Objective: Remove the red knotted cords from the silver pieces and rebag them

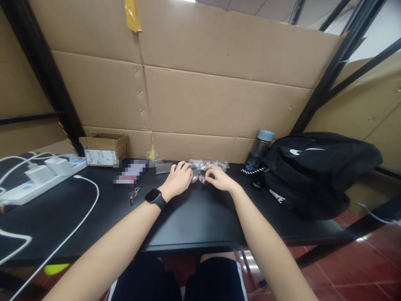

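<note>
My left hand, with a black smartwatch on its wrist, rests near the back of the black table. Its fingers are bent and closed at a small clear, rounded plastic piece. Opposite it, my right hand pinches a small clear piece with a bit of red between thumb and fingers. The exact kind of both pieces is too small to tell. Just behind the hands lies a clear plastic bag with several small red and clear items, partly hidden by my fingers.
Flat clear bags and a keychain lie left of my hands. Farther left are a blurred-out packet, an open cardboard box and a power strip with white cables. A water bottle and black backpack stand right.
</note>
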{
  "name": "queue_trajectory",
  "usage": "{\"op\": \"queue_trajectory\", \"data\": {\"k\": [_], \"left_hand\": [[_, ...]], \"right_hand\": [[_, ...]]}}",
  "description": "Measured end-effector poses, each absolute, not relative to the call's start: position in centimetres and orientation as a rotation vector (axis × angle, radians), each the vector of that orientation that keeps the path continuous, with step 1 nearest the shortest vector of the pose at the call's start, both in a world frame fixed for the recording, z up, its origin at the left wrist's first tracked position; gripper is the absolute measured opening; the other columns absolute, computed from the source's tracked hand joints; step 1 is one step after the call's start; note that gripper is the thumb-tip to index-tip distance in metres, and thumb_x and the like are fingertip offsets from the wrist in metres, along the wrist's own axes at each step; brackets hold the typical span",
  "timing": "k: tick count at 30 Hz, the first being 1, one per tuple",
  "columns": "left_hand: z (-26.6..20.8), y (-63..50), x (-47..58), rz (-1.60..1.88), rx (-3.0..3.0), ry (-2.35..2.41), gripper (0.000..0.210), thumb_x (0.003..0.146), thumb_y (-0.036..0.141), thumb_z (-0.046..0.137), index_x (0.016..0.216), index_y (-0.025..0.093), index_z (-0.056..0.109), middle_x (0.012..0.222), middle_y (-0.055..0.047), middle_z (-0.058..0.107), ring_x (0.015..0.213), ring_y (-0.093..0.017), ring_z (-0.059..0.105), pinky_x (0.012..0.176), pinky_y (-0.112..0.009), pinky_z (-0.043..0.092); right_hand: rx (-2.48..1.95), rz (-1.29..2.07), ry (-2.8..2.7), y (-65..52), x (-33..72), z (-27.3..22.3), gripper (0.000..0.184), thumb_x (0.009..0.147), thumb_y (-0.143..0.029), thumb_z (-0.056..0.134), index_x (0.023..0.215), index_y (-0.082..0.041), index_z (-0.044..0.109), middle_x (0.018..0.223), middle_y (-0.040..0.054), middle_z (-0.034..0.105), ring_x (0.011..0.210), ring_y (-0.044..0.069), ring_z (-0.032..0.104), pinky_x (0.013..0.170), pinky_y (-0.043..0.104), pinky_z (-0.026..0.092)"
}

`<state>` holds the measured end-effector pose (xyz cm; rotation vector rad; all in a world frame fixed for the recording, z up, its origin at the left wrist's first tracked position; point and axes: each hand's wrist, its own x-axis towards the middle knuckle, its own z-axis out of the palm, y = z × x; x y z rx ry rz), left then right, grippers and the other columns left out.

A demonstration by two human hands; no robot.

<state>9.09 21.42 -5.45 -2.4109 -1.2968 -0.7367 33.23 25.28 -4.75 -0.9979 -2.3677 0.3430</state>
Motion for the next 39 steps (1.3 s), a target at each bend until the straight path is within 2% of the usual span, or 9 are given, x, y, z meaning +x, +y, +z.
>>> {"op": "queue_trajectory", "data": {"k": [5,11,25,28,33,39], "left_hand": [[-5.9,22.4,9.1,-1.03,-2.46,-1.526,0.02,0.1,0.032,0.045,0.096,0.025,0.063,0.136,-0.006,0.056,0.129,-0.029,0.043,0.098,-0.05,0.037],[-6.0,22.5,9.6,-1.237,-2.451,-1.59,0.019,0.101,0.036,0.046,0.1,0.026,0.063,0.135,-0.005,0.056,0.127,-0.027,0.043,0.099,-0.047,0.036],[-5.9,22.2,9.8,-1.274,-2.459,-1.585,0.019,0.1,0.039,0.05,0.099,0.027,0.064,0.132,-0.005,0.056,0.126,-0.027,0.045,0.098,-0.046,0.036],[-5.8,22.1,9.8,-1.273,-2.458,-1.585,0.019,0.099,0.039,0.051,0.098,0.027,0.065,0.128,-0.005,0.057,0.123,-0.026,0.046,0.097,-0.045,0.036],[-5.6,22.0,9.8,-1.255,-2.465,-1.593,0.019,0.099,0.039,0.051,0.099,0.027,0.065,0.125,-0.005,0.058,0.121,-0.027,0.047,0.096,-0.044,0.037],[-5.5,22.0,9.8,-1.226,-2.44,-1.562,0.019,0.099,0.038,0.05,0.099,0.026,0.065,0.124,-0.006,0.058,0.121,-0.027,0.047,0.096,-0.043,0.037]], "right_hand": [[-0.874,0.361,-2.156,25.5,32.1,-4.9,0.01,0.094,-0.025,0.056,0.089,-0.019,0.062,0.122,0.0123,0.061,0.12,0.024,0.056,0.108,0.044,0.038],[-0.786,0.423,-2.002,25.0,30.7,-4.9,0.012,0.095,-0.032,0.057,0.091,-0.021,0.061,0.115,0.0086,0.063,0.114,0.022,0.057,0.101,0.039,0.042],[-0.737,0.729,-1.895,24.3,29.6,-4.9,0.021,0.089,-0.04,0.064,0.09,-0.02,0.06,0.111,0.0083,0.062,0.105,0.022,0.062,0.09,0.037,0.052],[-0.706,0.916,-1.824,24.4,29.5,-5.3,0.025,0.088,-0.043,0.066,0.09,-0.02,0.058,0.117,0.0082,0.061,0.096,0.019,0.067,0.088,0.037,0.056],[-0.765,1.153,-1.714,23.9,29.3,-5.4,0.031,0.083,-0.048,0.071,0.092,-0.021,0.057,0.129,0.0082,0.055,0.084,0.016,0.07,0.069,0.035,0.063],[-0.751,1.267,-1.635,23.3,29.2,-5.0,0.037,0.08,-0.05,0.075,0.091,-0.02,0.056,0.133,0.0075,0.053,0.083,0.014,0.071,0.067,0.036,0.066]]}}
